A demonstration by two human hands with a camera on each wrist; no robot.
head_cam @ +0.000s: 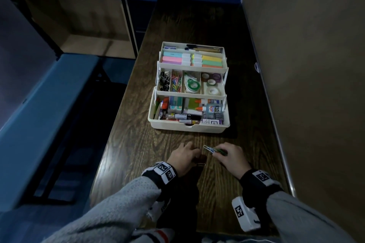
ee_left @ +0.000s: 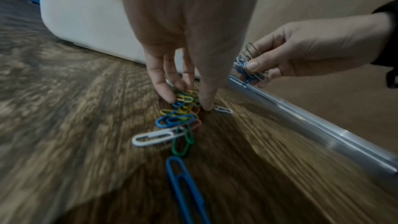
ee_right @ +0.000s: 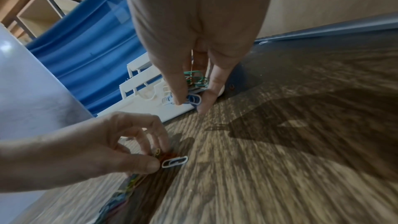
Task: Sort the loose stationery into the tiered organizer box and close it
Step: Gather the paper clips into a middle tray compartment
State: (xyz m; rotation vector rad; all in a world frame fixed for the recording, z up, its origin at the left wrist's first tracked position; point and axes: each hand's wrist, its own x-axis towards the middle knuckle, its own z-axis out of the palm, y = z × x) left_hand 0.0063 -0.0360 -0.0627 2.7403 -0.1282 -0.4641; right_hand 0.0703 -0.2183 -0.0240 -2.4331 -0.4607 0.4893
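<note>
**Q:** Right hand, fingers?

**A:** On my feed the right hand (head_cam: pixel 231 157) has its fingers (ee_right: pixel 178 89) narrowed around a small bunch of coloured wire paper clips (ee_left: pixel 251 64), thumb against fingertips. The bunch is green, blue and white; it sticks out past the fingertips toward the left hand. The hand is off the surface; in the right wrist view one fingertip points down just short of the wood.

**Q:** Left hand?

**A:** The left hand (head_cam: pixel 184 157) is down on the dark wood-grain surface (head_cam: pixel 227 185), fingers (ee_left: pixel 163 81) curled and drawn close over a loose heap of coloured paper clips (ee_left: pixel 183 106). Thumb and fingertips press into the far end of the heap. I cannot tell whether any clip is lifted clear of the wood.

**Q:** Around those fingers?

**A:** A white paper clip (ee_left: pixel 223 109) lies just beside the thumb tip, on its right. Back from the fingertips toward the wrist, the heap trails into a large white clip (ee_left: pixel 155 137), a green clip (ee_left: pixel 182 144) and a long blue clip (ee_left: pixel 185 188), all flat on the wood.

**Q:** The box?

**A:** The cream plastic tiered organizer box (head_cam: pixel 188 125) stands open beyond both sets of fingertips, apart from them. Top tier: pastel highlighters (head_cam: pixel 192 59). Middle tier: black binder clips (head_cam: pixel 164 81), coloured clips, and tape rolls (head_cam: pixel 212 85). Bottom tray: glue bottles (head_cam: pixel 212 107) among mixed items.
</note>
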